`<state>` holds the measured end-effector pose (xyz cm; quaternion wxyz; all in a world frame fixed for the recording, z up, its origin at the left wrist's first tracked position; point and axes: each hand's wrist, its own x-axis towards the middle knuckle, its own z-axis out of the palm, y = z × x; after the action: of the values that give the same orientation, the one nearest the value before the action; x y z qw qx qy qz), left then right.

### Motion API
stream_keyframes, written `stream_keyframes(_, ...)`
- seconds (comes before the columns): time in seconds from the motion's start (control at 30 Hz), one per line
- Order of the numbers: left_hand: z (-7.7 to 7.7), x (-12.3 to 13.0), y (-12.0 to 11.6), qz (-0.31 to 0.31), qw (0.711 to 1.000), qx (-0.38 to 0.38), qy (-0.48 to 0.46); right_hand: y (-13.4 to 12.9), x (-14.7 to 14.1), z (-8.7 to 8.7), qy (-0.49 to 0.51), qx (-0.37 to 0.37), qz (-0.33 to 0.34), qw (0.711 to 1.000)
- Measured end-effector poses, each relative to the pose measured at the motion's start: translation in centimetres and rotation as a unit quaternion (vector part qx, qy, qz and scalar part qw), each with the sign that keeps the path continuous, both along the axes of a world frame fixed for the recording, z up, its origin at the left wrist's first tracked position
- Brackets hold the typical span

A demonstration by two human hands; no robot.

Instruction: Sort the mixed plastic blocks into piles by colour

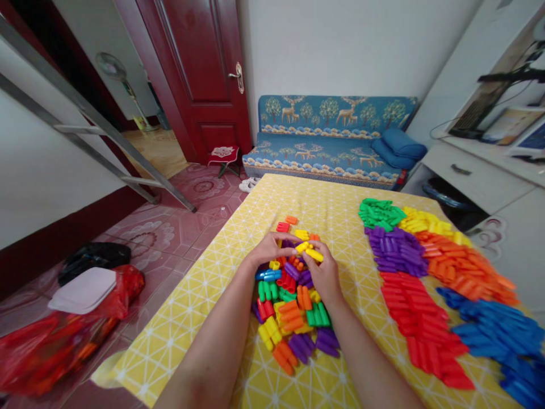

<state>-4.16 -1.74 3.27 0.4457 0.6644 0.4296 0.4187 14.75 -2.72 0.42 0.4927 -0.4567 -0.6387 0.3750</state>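
Above a mixed pile of plastic toy building pieces, my two hands meet, both closed. My left hand (pixel 269 248) pinches a small yellow toy piece (pixel 302 247) at its fingertips. Gripped between the thumb and fingers of my right hand (pixel 327 275) is another yellow toy piece (pixel 315 255); the two pieces touch or nearly touch, I cannot tell which. Beneath my hands lie purple pieces (pixel 292 270), a blue piece (pixel 268 275), green pieces (pixel 267 291), orange pieces (pixel 291 316) and yellow pieces (pixel 269 333). My hands hide part of the pile.
On the right of the yellow tablecloth (pixel 204 307) are colour-sorted heaps: green (pixel 380 213), purple (pixel 394 250), orange (pixel 468 267), red (pixel 419 324) and blue (pixel 502 329). Red plastic bags (pixel 55 346) lie on the floor at left. A sofa (pixel 323 147) stands beyond the table.
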Motion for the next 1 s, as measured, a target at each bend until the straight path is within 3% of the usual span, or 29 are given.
stream_keyframes(0.27,2.3,0.9,-0.5,-0.046,0.997,0.015,0.062,0.0,0.1,0.1,0.006,0.006,-0.032,0.999)
stream_keyframes(0.47,1.0,1.8,0.3,0.022,0.999,0.02,0.026,0.0,0.4,0.0,0.006,0.01,-0.039,0.999)
stream_keyframes(0.57,0.3,1.7,0.7,0.038,0.998,0.037,0.025,0.4,1.4,0.0,-0.013,0.059,-0.087,0.994)
stream_keyframes(0.73,-0.7,1.9,0.9,0.046,0.992,0.053,0.104,2.5,5.2,-1.0,-0.203,0.098,-0.165,0.96)
stream_keyframes(0.83,-1.2,2.1,1.0,0.051,0.987,0.051,0.146,3.4,7.0,-1.8,-0.317,0.085,-0.148,0.933)
stream_keyframes(1.0,-1.4,2.3,1.0,0.074,0.981,0.056,0.17,4.1,8.3,-1.9,-0.376,0.096,-0.105,0.915)
